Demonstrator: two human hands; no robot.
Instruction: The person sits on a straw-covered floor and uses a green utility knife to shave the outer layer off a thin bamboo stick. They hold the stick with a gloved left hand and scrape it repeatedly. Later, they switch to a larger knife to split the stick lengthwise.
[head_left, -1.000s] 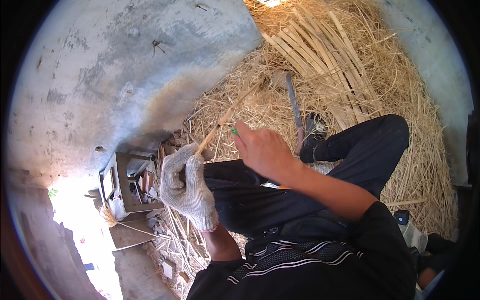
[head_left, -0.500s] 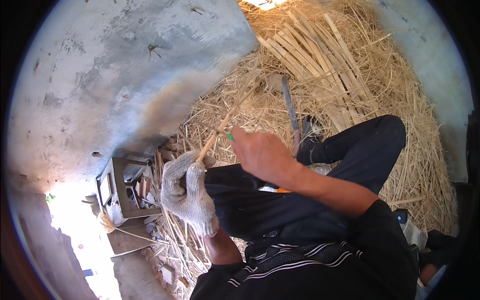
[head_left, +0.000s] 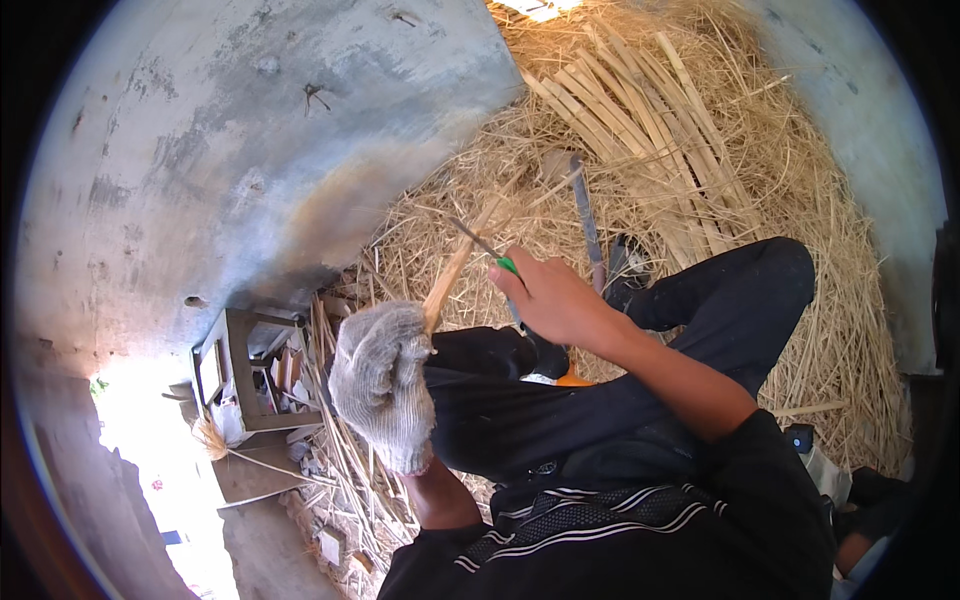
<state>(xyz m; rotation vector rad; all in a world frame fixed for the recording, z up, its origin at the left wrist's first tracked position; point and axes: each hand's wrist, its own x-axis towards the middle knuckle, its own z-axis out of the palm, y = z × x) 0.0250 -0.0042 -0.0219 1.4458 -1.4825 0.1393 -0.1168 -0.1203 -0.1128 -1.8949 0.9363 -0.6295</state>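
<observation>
My left hand, in a pale grey knitted glove, is closed in a fist around the lower end of a bamboo strip. From the fist the strip slants up and away over the straw. My bare right hand grips a small knife by its green handle, most of which the fingers hide. Its thin dark blade points up and left, and in the picture it crosses the strip's upper part; whether the two touch I cannot tell.
Straw covers the floor. A bundle of split bamboo strips lies at the far side, with a long-bladed knife beside it. A grey wall rises at left. A wooden-framed box with odds and ends stands below it.
My right hand has shifted right with the knife, whose blade now shows more plainly. My left hand has turned and its fingers have closed further round the strip.
</observation>
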